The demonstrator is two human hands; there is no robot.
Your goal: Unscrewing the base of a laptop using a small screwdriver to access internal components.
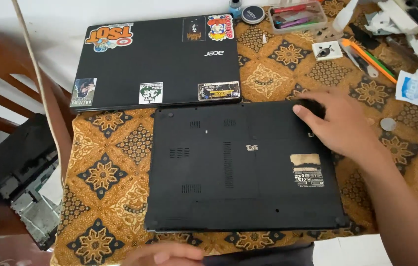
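The right hand, fingers spread, is pressing the upturned black laptop's far right corner, steadying it, while the left hand, grip unclear, is resting near.

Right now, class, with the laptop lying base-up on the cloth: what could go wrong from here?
1. The upturned laptop reaches the table's front edge; a push from the right hand on its far corner might slide it off.
2. The patterned cloth could slip under it.
3. The utility knife and loose scraps beside that hand could snag a sleeve.

Right hand flat, left hand perhaps curled.
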